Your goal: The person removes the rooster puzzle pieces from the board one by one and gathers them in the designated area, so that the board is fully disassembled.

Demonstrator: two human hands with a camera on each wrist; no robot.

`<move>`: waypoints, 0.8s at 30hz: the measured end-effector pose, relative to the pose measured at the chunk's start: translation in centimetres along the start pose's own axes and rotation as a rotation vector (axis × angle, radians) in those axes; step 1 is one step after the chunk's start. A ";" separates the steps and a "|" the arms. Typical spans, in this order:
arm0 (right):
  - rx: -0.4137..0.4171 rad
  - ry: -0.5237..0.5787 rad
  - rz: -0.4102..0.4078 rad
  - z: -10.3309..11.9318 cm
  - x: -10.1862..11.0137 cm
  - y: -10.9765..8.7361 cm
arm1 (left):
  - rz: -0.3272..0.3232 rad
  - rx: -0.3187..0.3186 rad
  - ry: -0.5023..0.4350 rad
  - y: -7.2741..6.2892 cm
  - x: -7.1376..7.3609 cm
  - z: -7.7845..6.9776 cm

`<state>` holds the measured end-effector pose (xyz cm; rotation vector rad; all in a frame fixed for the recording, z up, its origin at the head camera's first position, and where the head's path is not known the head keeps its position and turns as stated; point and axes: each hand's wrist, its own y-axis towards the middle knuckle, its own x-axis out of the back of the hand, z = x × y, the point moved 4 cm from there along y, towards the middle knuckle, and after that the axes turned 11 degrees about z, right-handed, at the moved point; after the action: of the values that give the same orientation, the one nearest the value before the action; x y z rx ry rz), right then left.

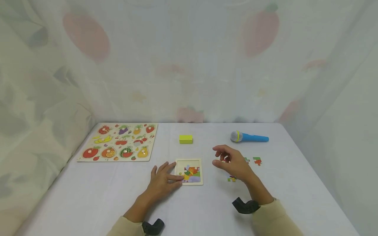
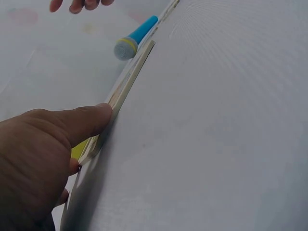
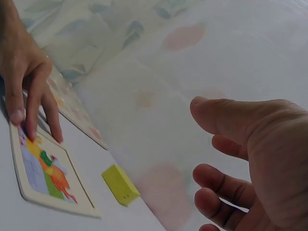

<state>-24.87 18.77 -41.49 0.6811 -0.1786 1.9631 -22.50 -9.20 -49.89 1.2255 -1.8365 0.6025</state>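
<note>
A small square jigsaw tray (image 1: 202, 172) with a pale frame lies at mid-table, its lower and right part filled with colourful puzzle pieces (image 1: 192, 177). My left hand (image 1: 162, 183) rests on the tray's left side, fingers spread and mostly straight, fingertips on the frame and pieces. To the right of the tray, my right hand (image 1: 234, 164) is raised above the table with loosely bent fingers, thumb apart from them and nothing between. Partly hidden beneath that hand are loose jigsaw pieces (image 1: 232, 179); another jigsaw piece (image 1: 257, 161) lies farther right.
A fruit peg board (image 1: 118, 142) lies at the back left. Behind the tray stands a yellow block (image 1: 186, 139). A blue toy microphone (image 1: 254, 137) with a grey head lies at the back right. Patterned curtains (image 1: 189, 65) hang behind the white table (image 1: 97, 193).
</note>
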 end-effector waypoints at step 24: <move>0.000 -0.085 0.167 -3.1 -9.5 5.4 | 0.013 -0.002 0.019 0.0 0.1 0.0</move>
<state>-27.54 10.04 -48.29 0.7719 -0.2955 2.0937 -22.53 -9.22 -49.79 1.2037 -1.8303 0.6171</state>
